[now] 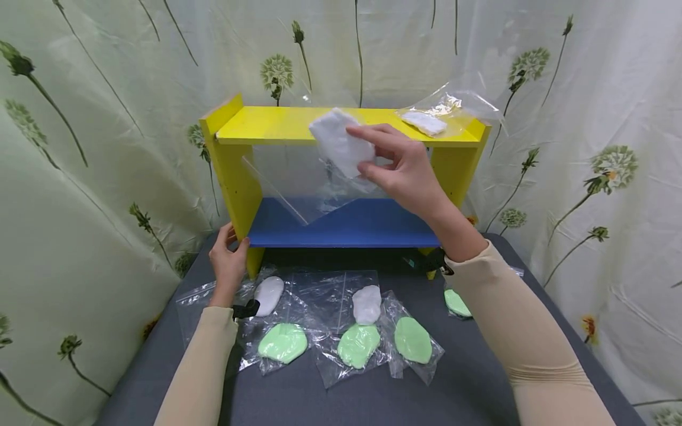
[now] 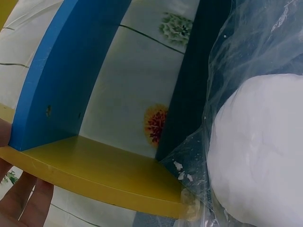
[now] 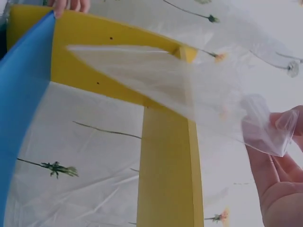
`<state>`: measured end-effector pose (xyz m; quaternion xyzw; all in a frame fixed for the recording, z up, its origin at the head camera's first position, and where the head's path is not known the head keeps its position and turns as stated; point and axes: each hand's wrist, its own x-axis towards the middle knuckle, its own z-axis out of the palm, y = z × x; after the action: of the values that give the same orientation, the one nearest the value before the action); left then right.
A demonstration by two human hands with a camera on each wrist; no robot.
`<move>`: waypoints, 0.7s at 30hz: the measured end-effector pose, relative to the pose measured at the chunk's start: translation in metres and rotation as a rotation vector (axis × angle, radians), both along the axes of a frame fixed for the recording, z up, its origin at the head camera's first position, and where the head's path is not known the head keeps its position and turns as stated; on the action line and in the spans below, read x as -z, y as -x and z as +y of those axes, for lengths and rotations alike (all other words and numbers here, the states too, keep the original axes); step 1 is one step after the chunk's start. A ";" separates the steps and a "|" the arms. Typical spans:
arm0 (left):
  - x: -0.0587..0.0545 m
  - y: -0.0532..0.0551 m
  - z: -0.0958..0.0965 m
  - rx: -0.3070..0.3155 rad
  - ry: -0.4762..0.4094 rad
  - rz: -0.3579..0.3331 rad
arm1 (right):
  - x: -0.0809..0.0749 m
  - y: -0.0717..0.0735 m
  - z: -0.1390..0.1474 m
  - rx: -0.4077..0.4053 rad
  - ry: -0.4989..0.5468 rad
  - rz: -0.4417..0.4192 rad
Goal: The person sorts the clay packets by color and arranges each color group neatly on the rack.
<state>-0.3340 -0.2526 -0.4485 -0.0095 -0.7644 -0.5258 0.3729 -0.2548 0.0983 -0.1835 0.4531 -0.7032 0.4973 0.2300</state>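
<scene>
My right hand [image 1: 407, 168] pinches a clear plastic bag [image 1: 290, 183] with a flat white clay-like lump [image 1: 337, 141] in it, raised before the top board of a small shelf. The bag's loose end hangs down to the left. At the shelf's left side, my left hand [image 1: 228, 260] grips the yellow side panel [image 1: 232, 171] near the blue board [image 1: 341, 225]; its thumb is at the front edge and its fingers lie along the outside. Another bagged white lump [image 1: 424, 123] lies on the right end of the yellow top board [image 1: 277, 122].
On the dark tabletop [image 1: 298, 393] before the shelf lie bagged white lumps [image 1: 269, 294] and several bagged green lumps [image 1: 283, 343]. One green lump [image 1: 457, 303] lies farther right, beside my right forearm. A dandelion-patterned curtain [image 1: 586, 118] hangs behind and at both sides.
</scene>
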 end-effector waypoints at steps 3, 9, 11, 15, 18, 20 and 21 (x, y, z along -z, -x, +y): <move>0.000 0.000 0.000 -0.004 0.001 -0.007 | -0.010 0.009 0.003 0.003 0.082 -0.068; 0.000 0.001 -0.001 -0.001 -0.002 -0.008 | -0.019 0.027 0.009 0.058 0.267 -0.211; -0.001 0.000 -0.001 0.002 -0.001 -0.002 | -0.021 0.034 0.012 0.083 0.306 -0.235; -0.001 0.000 -0.001 0.004 0.003 -0.004 | -0.022 0.049 0.017 0.149 0.338 -0.285; -0.001 0.000 -0.001 0.003 0.003 -0.013 | -0.021 0.063 0.020 0.235 0.306 -0.311; 0.000 0.000 -0.001 0.004 0.005 -0.012 | -0.019 0.074 0.023 0.335 0.233 -0.279; 0.000 0.000 -0.001 0.002 0.007 -0.011 | -0.017 0.079 0.024 0.399 0.181 -0.245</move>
<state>-0.3339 -0.2538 -0.4483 -0.0087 -0.7683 -0.5236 0.3681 -0.3335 0.1221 -0.1661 0.2193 -0.7540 0.5541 0.2762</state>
